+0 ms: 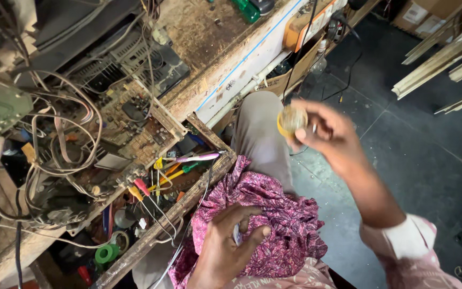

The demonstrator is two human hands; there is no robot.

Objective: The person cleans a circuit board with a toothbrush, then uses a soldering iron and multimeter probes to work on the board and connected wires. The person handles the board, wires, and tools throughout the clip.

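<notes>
Right hand (324,131): fingers pinch a small round yellow-rimmed tin (291,120) in mid-air above the floor (429,160) — a slack pinch could drop it. Left hand (231,243): fingers closed on a small object against the pink cloth (279,214).

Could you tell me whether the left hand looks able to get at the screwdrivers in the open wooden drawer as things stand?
Probably yes. The left hand rests on the pink cloth right beside the drawer, whose top is open, and the screwdrivers lie uncovered, with only thin wires crossing them. It pinches a small object, though.
</notes>
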